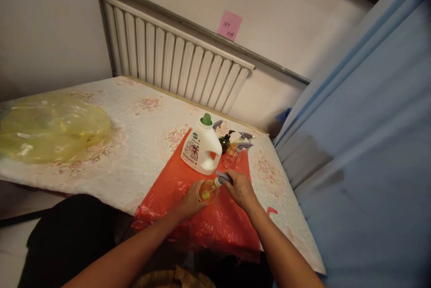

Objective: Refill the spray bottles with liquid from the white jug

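Observation:
A clear spray bottle (208,192) with a grey trigger head (223,177) is held tilted over a red plastic bag (220,229) spread on the table. Wrapped round the bottle's body is my left hand (192,199). The fingers of my right hand (240,188) are closed on the trigger head. Just beyond stands a white detergent jug (201,148) with a green spout in its neck and a handle on the right. Beside the jug are a dark pump bottle (225,141) and another clear spray bottle (232,155) with a grey trigger.
A yellow translucent plastic bag (55,126) lies at the left of the table, on a flowered cover (148,144). More grey trigger heads (245,135) show behind the bottles. A radiator (171,54) lines the wall; a blue curtain (360,144) hangs at the right.

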### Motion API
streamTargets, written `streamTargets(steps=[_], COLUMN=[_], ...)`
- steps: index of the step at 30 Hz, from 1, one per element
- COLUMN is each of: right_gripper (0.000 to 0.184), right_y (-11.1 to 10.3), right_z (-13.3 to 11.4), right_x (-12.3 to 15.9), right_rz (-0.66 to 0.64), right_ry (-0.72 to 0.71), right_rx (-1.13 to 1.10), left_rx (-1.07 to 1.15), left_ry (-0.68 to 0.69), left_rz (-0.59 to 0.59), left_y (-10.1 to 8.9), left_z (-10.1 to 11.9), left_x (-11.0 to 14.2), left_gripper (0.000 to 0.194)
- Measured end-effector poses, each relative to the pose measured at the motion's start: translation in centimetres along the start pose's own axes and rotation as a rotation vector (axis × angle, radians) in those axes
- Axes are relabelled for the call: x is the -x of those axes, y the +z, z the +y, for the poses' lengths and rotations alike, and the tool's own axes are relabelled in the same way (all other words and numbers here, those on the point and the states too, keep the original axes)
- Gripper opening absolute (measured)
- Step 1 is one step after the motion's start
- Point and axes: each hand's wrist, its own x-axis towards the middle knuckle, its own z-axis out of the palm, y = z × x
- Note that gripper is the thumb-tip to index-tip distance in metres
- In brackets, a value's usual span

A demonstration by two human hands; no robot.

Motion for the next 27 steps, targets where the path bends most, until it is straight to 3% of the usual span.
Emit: streamTargets(steps=[15, 21, 27], right_gripper=[0.01, 0.012, 0.012], right_y=[-0.3, -0.5, -0.6], right_z=[-1.1, -1.4, -1.8], right_x=[-1.1, -1.4, -1.6], right_rz=[-0.094, -0.12, -0.141], right_ry=[-0.002, 0.002, 0.002], right_rx=[0.079, 0.117, 0.144], left_rx=[0.038, 0.031, 0.026], left_ry=[0.182, 0.199, 0.193], left_rz=[-0.028, -0.036, -0.027], left_y=[-0.3, -0.2, 0.0], left_z=[2.6, 3.5, 3.4], left_x=[-2.1, -2.4, -2.5], left_gripper=[0.044, 0.029, 0.03])
